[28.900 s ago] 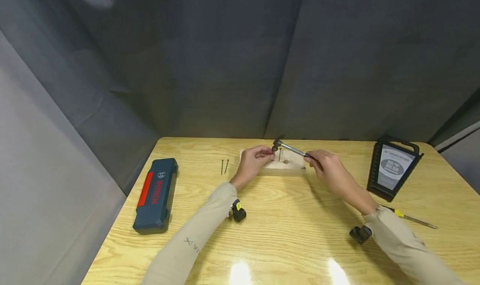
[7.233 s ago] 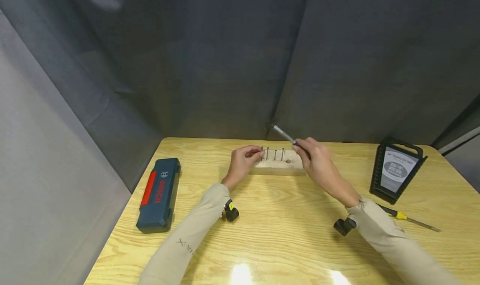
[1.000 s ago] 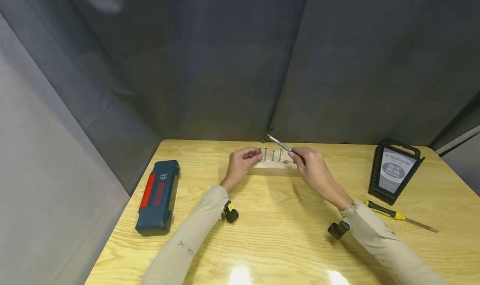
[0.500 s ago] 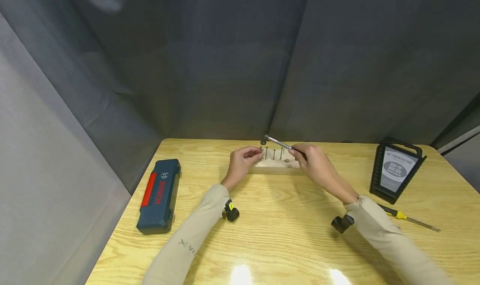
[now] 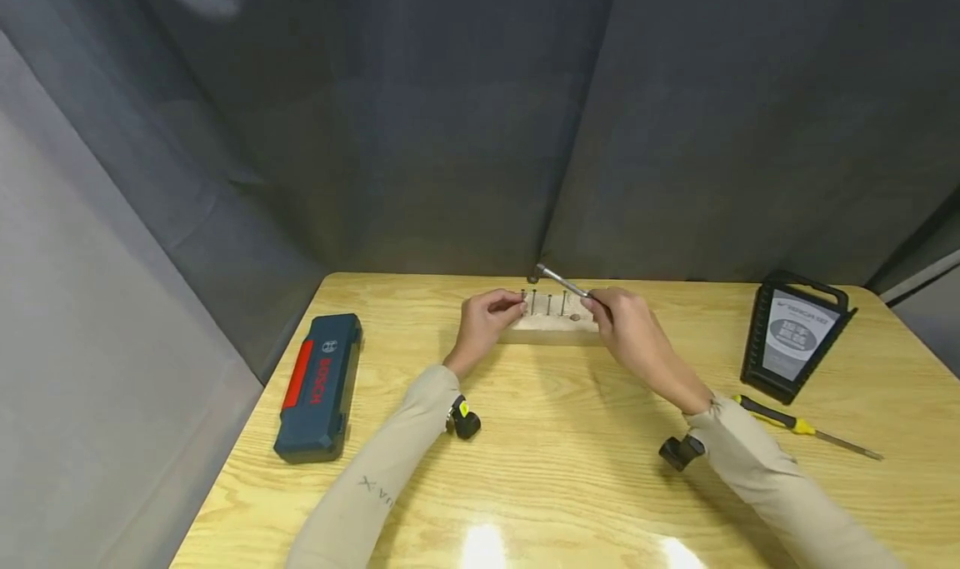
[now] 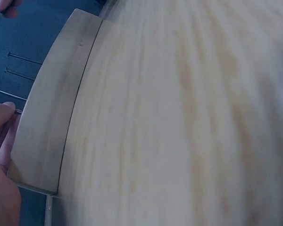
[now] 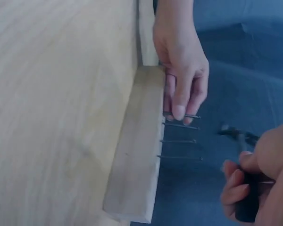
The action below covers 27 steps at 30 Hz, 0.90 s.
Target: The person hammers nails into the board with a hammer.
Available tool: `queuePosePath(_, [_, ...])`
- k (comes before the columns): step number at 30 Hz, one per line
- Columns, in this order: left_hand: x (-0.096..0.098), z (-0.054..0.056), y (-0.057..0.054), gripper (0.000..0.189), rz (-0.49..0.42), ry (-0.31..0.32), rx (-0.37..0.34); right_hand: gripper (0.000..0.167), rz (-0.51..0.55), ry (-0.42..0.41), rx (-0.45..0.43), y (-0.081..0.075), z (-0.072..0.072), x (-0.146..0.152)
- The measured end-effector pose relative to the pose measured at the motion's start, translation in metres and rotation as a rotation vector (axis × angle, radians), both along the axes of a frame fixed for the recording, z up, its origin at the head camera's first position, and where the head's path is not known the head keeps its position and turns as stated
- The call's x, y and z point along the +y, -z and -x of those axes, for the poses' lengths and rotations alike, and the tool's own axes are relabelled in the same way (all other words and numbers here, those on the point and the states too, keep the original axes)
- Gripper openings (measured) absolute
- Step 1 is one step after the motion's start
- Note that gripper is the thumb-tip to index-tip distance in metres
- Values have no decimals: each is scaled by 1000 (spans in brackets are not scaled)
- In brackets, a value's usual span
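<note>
A pale wooden block [image 5: 551, 336] lies near the table's back edge, with several nails [image 7: 179, 141] standing in a row in its top. My left hand [image 5: 482, 323] pinches the leftmost nail [image 7: 193, 116] low on its shank between thumb and fingers. My right hand [image 5: 630, 327] grips the dark handle of a small hammer [image 5: 562, 281]. In the head view the hammer's head is raised above the left end of the row, apart from the nail heads. A dark knot [image 5: 575, 317] marks the block's top, right of the nails.
To the left lies a blue BOSCH case [image 5: 318, 390] with a red strip. On the right, a black tool rack [image 5: 795, 336] with a label lies behind a yellow-and-black screwdriver [image 5: 798, 426]. A dark curtain [image 5: 450, 136] hangs behind the table.
Since half a second ago the hammer's head has risen slightly; the left hand stays put. Compared with the oldest frame, two nails left the tabletop and more stand in the block.
</note>
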<state>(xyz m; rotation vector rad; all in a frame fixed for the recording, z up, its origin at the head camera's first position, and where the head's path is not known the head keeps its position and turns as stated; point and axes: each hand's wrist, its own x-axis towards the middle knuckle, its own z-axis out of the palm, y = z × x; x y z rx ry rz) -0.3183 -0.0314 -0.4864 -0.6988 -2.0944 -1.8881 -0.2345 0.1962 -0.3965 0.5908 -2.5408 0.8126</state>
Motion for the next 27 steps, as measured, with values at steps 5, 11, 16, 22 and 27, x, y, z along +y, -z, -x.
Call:
queuePosePath(5, [1,-1,-2,16,9,-1,-8,22,45,7,60,-2,2,3])
queuePosePath(11, [1,-1,-2,14,14,-5,-3,18,-6,-20,-17,10,4,0])
queuePosePath(16, [2,-1,-3,14,18,-1,-28,20,8,-19,-29,9,3,-1])
queuePosePath(22, [1,-1,-3,17,20,10,-25,19,17,-35,50,-13,4,-1])
queuePosePath(27, [0,-3,-2,16,1,13,-27,16,97,-31,150,-20,5,-3])
